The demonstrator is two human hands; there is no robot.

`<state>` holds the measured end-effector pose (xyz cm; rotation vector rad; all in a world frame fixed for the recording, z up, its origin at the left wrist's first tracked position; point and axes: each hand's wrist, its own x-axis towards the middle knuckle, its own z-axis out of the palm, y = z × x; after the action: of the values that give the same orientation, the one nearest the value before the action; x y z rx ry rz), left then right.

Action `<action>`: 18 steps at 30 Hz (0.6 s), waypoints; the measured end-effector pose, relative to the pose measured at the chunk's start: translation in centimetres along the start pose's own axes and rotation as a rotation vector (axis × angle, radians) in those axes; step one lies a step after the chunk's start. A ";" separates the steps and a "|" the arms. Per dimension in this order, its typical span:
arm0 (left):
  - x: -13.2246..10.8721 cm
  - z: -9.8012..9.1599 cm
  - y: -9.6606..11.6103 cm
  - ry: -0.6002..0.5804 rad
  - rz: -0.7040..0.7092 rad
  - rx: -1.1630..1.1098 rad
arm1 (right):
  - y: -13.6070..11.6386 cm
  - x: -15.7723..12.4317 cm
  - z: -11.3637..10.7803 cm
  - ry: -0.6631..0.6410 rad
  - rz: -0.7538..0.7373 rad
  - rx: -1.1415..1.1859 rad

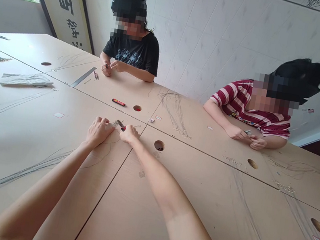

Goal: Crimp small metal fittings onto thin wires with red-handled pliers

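Observation:
A long bundle of thin grey strands (pixel 27 171) runs across the tabletop from the lower left and passes under my left forearm. My left hand (pixel 98 131) has its fingers bent and pressed together over the strands' small metallic ends (pixel 115 123), close to the table. From the other side, my right hand (pixel 130 134) is wrapped around a small tool with a dark metal head and a red handle (pixel 123 128). The tool's head meets the metallic ends beside my left fingertips; its exact kind is too small to make out. A loose thin strand (pixel 109 150) curves below both hands.
Across the table (pixel 63 128) sit a person in a black shirt (pixel 137 52) and another in striped red (pixel 240 98). A red-and-black tube-like item (pixel 118 102), a steel ruler (pixel 83 77), a white cloth (pixel 25 79), more strands (pixel 175 116) and a round hole (pixel 159 145) surround me.

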<state>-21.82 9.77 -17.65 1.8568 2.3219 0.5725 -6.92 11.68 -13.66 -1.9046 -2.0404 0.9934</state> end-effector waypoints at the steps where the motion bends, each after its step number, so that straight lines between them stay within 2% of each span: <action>1: 0.0 0.0 0.0 0.000 0.000 0.000 | 0.3 0.0 -0.3 -0.004 -0.006 0.017; 6: 0.0 0.0 -0.1 0.000 0.007 -0.003 | 1.1 -0.1 -1.3 -0.018 0.021 0.046; 12: 0.2 0.1 -0.3 -0.007 0.015 -0.004 | -0.6 -0.5 -0.3 -0.085 0.137 -0.011; 18: 0.1 0.2 -0.3 -0.010 0.011 -0.016 | -1.0 -0.9 0.1 -0.098 0.132 -0.002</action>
<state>-22.02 9.83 -17.94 1.8623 2.2957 0.5793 -7.62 10.89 -12.91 -2.0537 -1.9885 1.1359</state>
